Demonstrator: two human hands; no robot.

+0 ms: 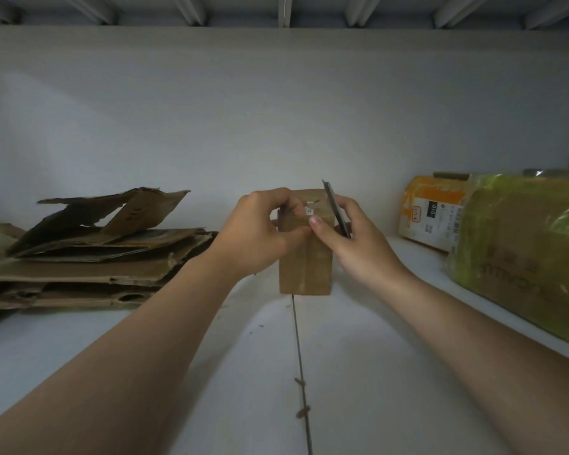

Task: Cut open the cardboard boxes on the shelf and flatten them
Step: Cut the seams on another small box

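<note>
The box [304, 267] stands upright near the middle of the shelf [358, 356], closer to its back edge than to the front one. It is small, tall and narrow, of plain brown cardboard, with a taped seam running down the front face. I judge that it is light and probably empty, so it will slide or tip on the smooth shelf if the blade pushes it. The walls are stiff at the corners but will give in the middle of a face. The left grip [260, 231] is closed around the top left part of the box, with the fingers curled over the upper edge. This looks like a good place to hold, because the folded edges are strongest there. The right grip [352, 238] holds a cutter [335, 208] between its fingers with the blade pointing up, and its thumb presses on the top of the box near the seam. The tape is the soft line to cut, and the left fingers are very close to it, so a slip could reach them. A pile [89, 257] of flattened cardboard lies at the left end of the shelf. An orange box [431, 211] and a wrapped box [523, 251] sit at the right end.
</note>
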